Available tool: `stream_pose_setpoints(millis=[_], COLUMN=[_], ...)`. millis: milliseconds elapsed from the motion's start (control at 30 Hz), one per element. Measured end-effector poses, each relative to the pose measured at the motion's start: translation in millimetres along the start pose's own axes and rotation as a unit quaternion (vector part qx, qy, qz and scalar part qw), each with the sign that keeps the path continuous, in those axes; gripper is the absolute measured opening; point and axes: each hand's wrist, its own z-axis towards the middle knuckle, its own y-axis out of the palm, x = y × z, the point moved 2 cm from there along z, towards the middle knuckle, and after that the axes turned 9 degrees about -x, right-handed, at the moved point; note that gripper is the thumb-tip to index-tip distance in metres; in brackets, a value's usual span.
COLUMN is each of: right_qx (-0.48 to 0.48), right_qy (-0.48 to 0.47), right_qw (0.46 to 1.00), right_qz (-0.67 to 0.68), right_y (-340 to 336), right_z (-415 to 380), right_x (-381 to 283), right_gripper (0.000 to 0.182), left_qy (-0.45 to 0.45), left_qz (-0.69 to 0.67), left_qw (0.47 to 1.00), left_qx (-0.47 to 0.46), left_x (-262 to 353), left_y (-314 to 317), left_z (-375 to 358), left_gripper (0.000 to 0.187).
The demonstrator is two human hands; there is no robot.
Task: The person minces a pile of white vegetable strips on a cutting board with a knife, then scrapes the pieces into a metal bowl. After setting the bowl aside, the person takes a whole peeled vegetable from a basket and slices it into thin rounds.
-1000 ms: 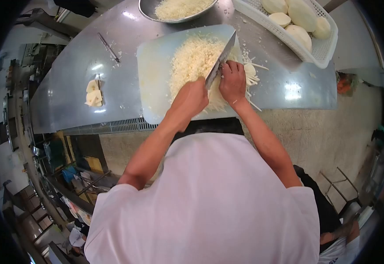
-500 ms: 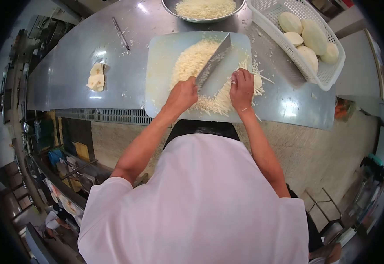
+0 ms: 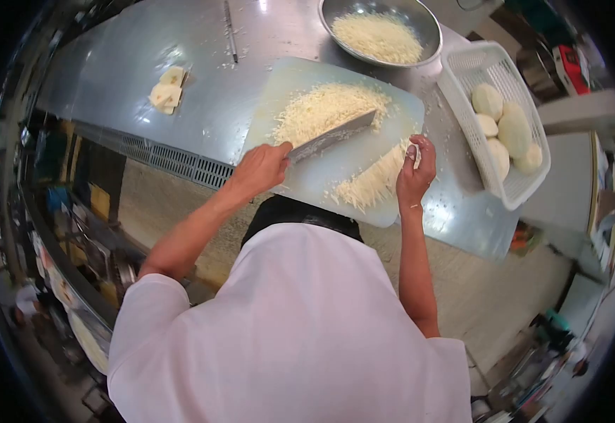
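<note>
On the pale chopping board (image 3: 400, 111), my left hand (image 3: 262, 169) grips the handle of a cleaver (image 3: 332, 136), its broad blade lying against the near edge of a pile of finely chopped pale vegetable (image 3: 321, 109). My right hand (image 3: 417, 169) is at the board's right edge with curved fingers and the thumb apart; I see nothing held in it. Beside it lies a row of thin vegetable shreds (image 3: 372, 180). Small bits cling to the right wrist and fingers.
A steel bowl (image 3: 431, 35) of chopped vegetable stands behind the board. To the right, a white plastic basket (image 3: 459, 88) holds several peeled pale vegetables (image 3: 514, 130). Offcuts (image 3: 166, 92) and a thin dark rod (image 3: 230, 32) lie on the steel table (image 3: 110, 77).
My view has turned, so the board looks slanted. The cleaver has swung flatter and now rests by the chopped pile, apart from the shreds. My right hand has come off the shreds, its fingers loosened.
</note>
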Motion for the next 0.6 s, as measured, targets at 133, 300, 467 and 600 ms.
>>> stream_pose_setpoints(millis=[133, 300, 467, 600], right_qx=[-0.003, -0.025, -0.057, -0.078], right_qy=[-0.008, 0.001, 0.021, 0.063], right_qw=[1.0, 1.0, 0.997, 0.994], right_qz=[0.004, 0.003, 0.048, 0.042], right_y=[0, 17, 36, 89], right_z=[15, 28, 45, 81], right_x=[-2, 0, 5, 44], right_gripper=[0.015, 0.016, 0.023, 0.03], left_qy=[-0.022, -0.002, -0.043, -0.05], left_qz=[0.058, 0.07, 0.0, 0.021], left_qw=[0.998, 0.997, 0.998, 0.998], left_qx=[-0.003, 0.03, 0.054, 0.027], left_x=[17, -28, -13, -44], left_y=[-17, -8, -17, -18], left_z=[-3, 13, 2, 18], left_gripper=[0.008, 0.013, 0.011, 0.009])
